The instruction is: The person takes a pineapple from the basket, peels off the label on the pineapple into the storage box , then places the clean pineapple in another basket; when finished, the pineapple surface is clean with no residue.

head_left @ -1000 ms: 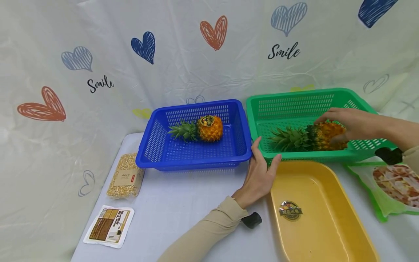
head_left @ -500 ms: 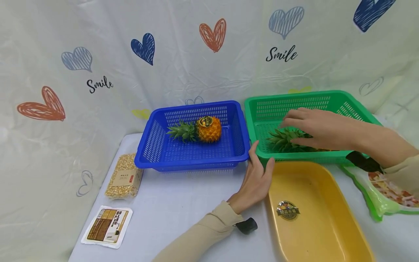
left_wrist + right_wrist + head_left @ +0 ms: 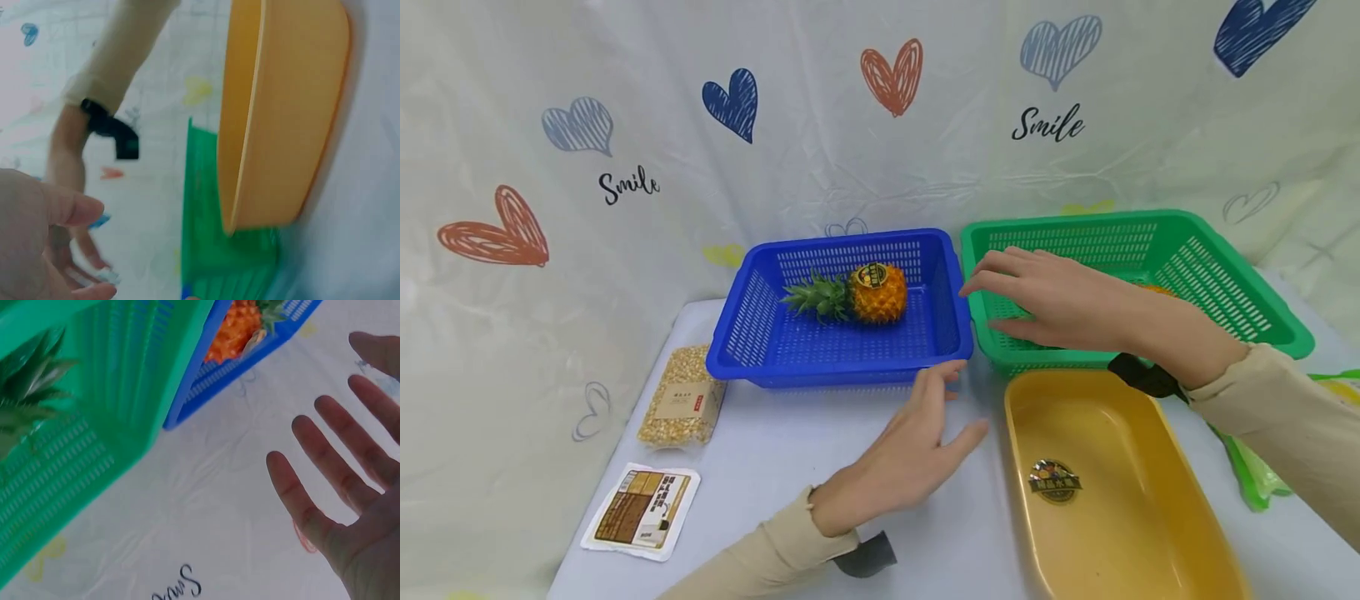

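1. Centrally, a pineapple lies sideways in a blue basket on the tabletop, beside a green basket.
2. Near the blue basket's front right corner is the left hand; the right hand hovers over the green basket. Each grip is loosely spread, holding nothing.
3. A one-sided tug on the blue basket could roll the pineapple.
4. The right wrist view shows leaves in the green basket that the right hand mostly hides from the head view.
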A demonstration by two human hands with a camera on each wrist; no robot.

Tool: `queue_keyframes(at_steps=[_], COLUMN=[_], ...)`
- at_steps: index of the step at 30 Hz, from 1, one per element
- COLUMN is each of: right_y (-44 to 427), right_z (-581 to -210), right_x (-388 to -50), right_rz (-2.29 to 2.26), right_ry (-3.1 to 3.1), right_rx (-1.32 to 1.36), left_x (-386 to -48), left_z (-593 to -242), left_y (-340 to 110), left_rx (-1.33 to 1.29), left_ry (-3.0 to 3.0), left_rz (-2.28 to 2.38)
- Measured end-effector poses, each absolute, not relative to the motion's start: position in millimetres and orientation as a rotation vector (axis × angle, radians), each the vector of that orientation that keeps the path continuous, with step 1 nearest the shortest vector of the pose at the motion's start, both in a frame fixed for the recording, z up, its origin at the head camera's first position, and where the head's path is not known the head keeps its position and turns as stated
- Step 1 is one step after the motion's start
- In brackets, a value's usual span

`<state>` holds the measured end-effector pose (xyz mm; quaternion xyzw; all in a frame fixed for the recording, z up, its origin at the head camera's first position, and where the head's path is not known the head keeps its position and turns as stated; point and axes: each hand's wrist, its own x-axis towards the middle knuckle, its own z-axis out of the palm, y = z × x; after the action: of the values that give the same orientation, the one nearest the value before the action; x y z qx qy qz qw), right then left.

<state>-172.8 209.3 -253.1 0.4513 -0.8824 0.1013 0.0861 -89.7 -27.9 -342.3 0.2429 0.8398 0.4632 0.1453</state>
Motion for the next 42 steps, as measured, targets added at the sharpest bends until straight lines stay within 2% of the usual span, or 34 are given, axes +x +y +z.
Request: queue_keyframes(at_steps=[11, 17, 20, 25, 32, 42], right_y=[169, 153, 145, 131, 119, 109], right_z=[-264, -272, -271, -269, -274, -292], right_x=[-193, -214, -226, -249, -276, -294], right_rz=[0.684, 0.858, 0.925, 1.012, 0.997, 1.016], right_ry=[-2.704, -2.735, -2.782, -2.836, -2.899, -3.027], right_rx=[1.172, 1.107, 1.068, 1.024, 0.994, 0.999], left_x=[-102, -122, -129, -141, -156, -161], left_z=[-321, -332, -343, -358, -371, -383], left_y=[-154, -198, -209, -221, -231, -235], left_rx=[0.628, 0.310, 0.139, 0.008, -0.152, -0.194], left_ry=[2.971, 3.166, 3.209, 3.228, 2.935, 2.721], left_rz=[1.279, 1.226, 1.197, 1.183, 1.438, 1.659])
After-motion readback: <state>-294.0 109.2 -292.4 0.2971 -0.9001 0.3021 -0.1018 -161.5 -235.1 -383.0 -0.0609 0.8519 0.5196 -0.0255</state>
